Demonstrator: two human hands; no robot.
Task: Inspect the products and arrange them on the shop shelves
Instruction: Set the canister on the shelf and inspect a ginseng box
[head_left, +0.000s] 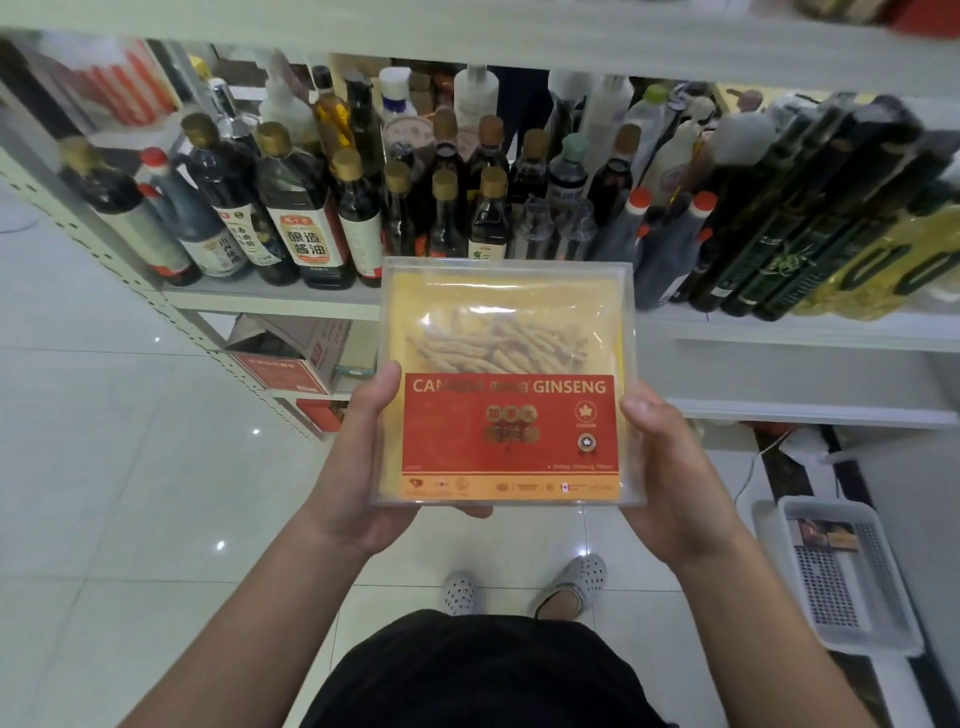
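Observation:
A clear plastic ginseng box (506, 382) with a yellow backing, dried roots and a red "Canada Ginseng" label is held face up in front of the shelves. My left hand (358, 462) grips its lower left edge, thumb on top and fingers underneath. My right hand (670, 467) grips its lower right edge the same way. Behind the box, the white shelf (270, 299) carries several dark sauce bottles (306, 208).
Dark green and yellow oil bottles (810, 228) fill the shelf's right part. Red cardboard boxes (291, 358) sit on the lower shelf at left. A white plastic basket (841, 577) stands on the tiled floor at right, beside a white cable.

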